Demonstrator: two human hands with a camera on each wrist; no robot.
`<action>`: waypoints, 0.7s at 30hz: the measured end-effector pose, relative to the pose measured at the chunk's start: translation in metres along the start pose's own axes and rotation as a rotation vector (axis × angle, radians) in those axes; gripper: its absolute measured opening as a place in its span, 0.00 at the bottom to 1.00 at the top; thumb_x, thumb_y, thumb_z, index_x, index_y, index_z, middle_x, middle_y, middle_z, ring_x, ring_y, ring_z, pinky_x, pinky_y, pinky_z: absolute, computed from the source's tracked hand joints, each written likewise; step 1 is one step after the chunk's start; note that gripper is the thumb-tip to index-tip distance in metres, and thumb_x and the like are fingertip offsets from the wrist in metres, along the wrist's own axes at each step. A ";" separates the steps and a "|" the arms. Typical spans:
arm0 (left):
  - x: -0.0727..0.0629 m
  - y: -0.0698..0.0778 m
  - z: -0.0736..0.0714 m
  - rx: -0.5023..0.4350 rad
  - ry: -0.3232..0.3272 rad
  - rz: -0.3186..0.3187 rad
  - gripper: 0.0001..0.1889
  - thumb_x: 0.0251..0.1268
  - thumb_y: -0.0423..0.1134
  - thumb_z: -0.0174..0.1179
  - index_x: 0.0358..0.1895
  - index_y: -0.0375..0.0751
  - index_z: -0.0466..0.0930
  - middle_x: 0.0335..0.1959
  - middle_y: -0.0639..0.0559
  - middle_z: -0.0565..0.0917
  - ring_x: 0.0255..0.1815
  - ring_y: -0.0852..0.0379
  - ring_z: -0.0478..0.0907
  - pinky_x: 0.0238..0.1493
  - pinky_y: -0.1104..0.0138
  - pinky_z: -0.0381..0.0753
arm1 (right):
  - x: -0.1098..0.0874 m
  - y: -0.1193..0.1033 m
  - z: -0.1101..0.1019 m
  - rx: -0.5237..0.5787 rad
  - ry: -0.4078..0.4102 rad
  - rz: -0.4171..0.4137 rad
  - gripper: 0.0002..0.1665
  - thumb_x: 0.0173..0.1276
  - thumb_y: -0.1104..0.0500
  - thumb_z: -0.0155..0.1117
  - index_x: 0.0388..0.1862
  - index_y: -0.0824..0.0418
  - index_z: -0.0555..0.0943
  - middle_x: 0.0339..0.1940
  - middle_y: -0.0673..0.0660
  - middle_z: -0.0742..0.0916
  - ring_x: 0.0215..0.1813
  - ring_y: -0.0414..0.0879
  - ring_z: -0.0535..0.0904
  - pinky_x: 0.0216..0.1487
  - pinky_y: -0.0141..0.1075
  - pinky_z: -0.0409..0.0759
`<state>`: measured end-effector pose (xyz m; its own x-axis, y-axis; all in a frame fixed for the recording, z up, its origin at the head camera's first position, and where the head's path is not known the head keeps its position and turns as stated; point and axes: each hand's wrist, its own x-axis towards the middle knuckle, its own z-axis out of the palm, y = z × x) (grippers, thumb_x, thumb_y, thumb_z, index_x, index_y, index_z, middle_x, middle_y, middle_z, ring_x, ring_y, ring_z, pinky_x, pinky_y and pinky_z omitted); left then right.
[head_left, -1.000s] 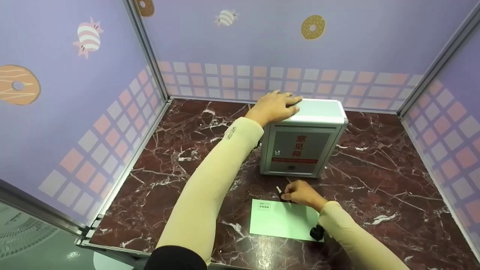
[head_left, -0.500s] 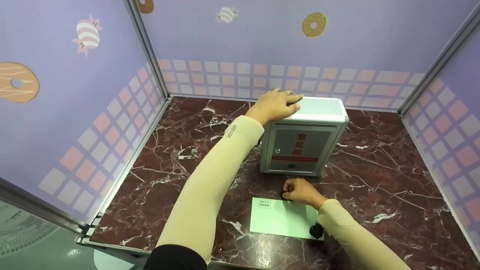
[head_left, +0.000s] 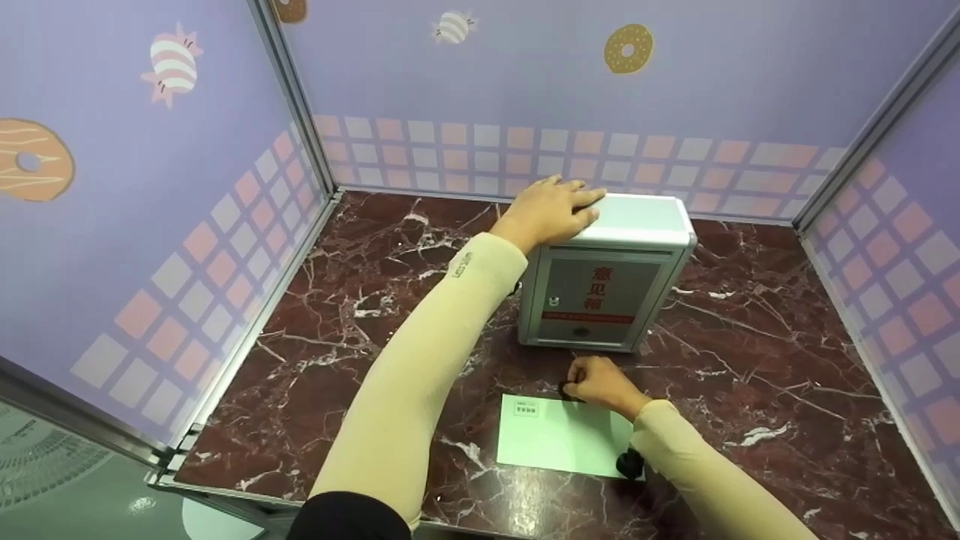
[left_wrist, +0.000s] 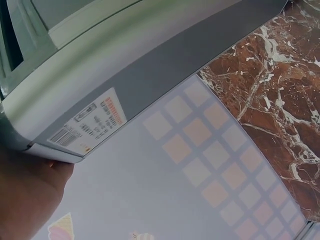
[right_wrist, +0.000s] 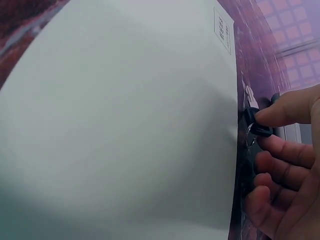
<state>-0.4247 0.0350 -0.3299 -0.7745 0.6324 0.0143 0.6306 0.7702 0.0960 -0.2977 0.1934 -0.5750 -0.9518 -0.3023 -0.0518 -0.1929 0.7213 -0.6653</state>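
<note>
A silver-framed suggestion box (head_left: 592, 289) with red characters and a small lock (head_left: 554, 301) on its front stands upright on the marbled table. My left hand (head_left: 549, 211) rests on the left part of its top, fingers extended. The left wrist view has the box's side with a barcode label (left_wrist: 91, 124), part of the hand at the lower left. In front of the box, my right hand (head_left: 606, 384) pinches a key (right_wrist: 251, 102) by its black head between thumb and index finger. A metal ring (right_wrist: 249, 137) hangs from it. Just beside lies a pale green envelope (head_left: 559, 439).
Patterned purple panels (head_left: 480, 82) enclose the marbled table (head_left: 360, 315) at the back and both sides. A small black object (head_left: 629, 463) at my right wrist overlaps the envelope's right corner. Beyond the table's left edge shows a floor (head_left: 112, 495).
The key's metal blade, visible past my right fingers a second ago in the head view, is now hidden there by the hand. My left hand stays on the box, which has not moved.
</note>
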 end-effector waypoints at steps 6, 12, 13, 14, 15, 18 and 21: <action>-0.002 0.002 0.004 0.014 0.019 0.003 0.28 0.78 0.59 0.30 0.78 0.67 0.51 0.78 0.54 0.55 0.77 0.44 0.44 0.75 0.60 0.36 | -0.002 0.001 0.002 0.027 0.004 0.035 0.06 0.54 0.62 0.70 0.28 0.58 0.80 0.19 0.49 0.80 0.20 0.43 0.74 0.22 0.37 0.74; -0.001 0.001 0.004 0.005 0.027 0.012 0.29 0.77 0.62 0.26 0.78 0.66 0.50 0.78 0.55 0.52 0.78 0.46 0.41 0.74 0.60 0.31 | -0.006 0.006 -0.006 0.068 -0.010 0.049 0.06 0.59 0.60 0.69 0.31 0.58 0.79 0.20 0.50 0.80 0.21 0.44 0.74 0.23 0.38 0.74; -0.001 -0.001 0.004 0.003 0.031 0.012 0.30 0.77 0.62 0.25 0.78 0.65 0.50 0.78 0.55 0.52 0.78 0.46 0.40 0.74 0.60 0.31 | -0.007 0.008 -0.007 0.072 -0.009 0.054 0.06 0.60 0.59 0.69 0.31 0.58 0.79 0.21 0.50 0.80 0.22 0.45 0.74 0.23 0.38 0.74; -0.002 -0.002 0.004 -0.004 0.035 0.009 0.30 0.77 0.63 0.24 0.78 0.65 0.50 0.78 0.55 0.51 0.78 0.46 0.40 0.74 0.60 0.30 | -0.008 0.010 -0.010 0.074 -0.008 0.062 0.06 0.61 0.59 0.68 0.31 0.58 0.79 0.21 0.50 0.80 0.22 0.45 0.74 0.24 0.38 0.74; -0.002 -0.004 0.004 -0.006 0.041 0.006 0.31 0.76 0.64 0.23 0.78 0.65 0.50 0.79 0.55 0.50 0.78 0.47 0.39 0.74 0.59 0.30 | -0.008 0.012 -0.012 0.077 -0.006 0.076 0.06 0.61 0.58 0.68 0.30 0.57 0.80 0.22 0.50 0.81 0.23 0.45 0.74 0.25 0.39 0.74; -0.005 -0.010 0.003 -0.025 0.069 -0.007 0.33 0.74 0.67 0.21 0.78 0.64 0.49 0.79 0.55 0.48 0.78 0.48 0.38 0.74 0.58 0.31 | -0.011 0.020 -0.021 0.070 0.013 0.123 0.06 0.63 0.57 0.67 0.29 0.57 0.80 0.23 0.50 0.81 0.26 0.45 0.74 0.28 0.39 0.73; -0.011 -0.019 0.003 -0.038 0.114 -0.033 0.35 0.73 0.68 0.19 0.78 0.62 0.50 0.79 0.56 0.47 0.78 0.50 0.38 0.74 0.59 0.30 | -0.014 0.027 -0.030 0.055 0.036 0.155 0.07 0.65 0.56 0.66 0.30 0.57 0.82 0.23 0.51 0.81 0.27 0.46 0.74 0.29 0.40 0.74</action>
<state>-0.4275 0.0135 -0.3350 -0.7967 0.5916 0.1238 0.6041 0.7853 0.1355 -0.2972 0.2358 -0.5698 -0.9772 -0.1670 -0.1309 -0.0309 0.7223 -0.6909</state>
